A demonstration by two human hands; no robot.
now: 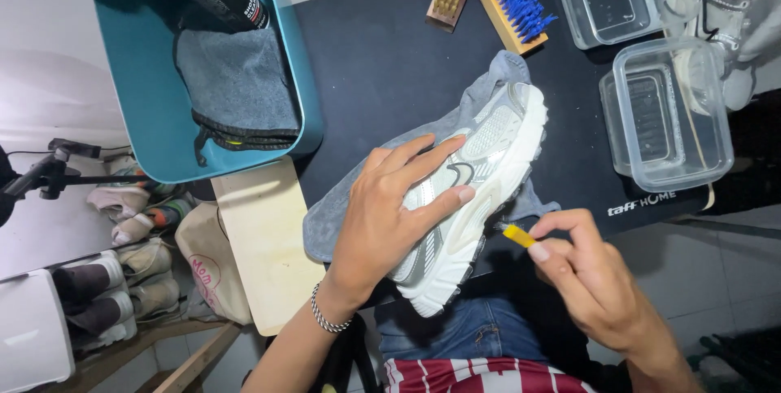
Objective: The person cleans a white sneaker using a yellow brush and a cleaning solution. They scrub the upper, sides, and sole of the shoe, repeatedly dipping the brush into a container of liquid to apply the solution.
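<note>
A black desk mat (390, 59), grey floor tiles (732, 279) below, a shoe rack (106, 287) leftward.

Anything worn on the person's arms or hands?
Both forearms are bare, no sleeves, no gloves. The left hand has a silver chain bracelet at the wrist. The right hand shows no rings, watch or bands.
</note>
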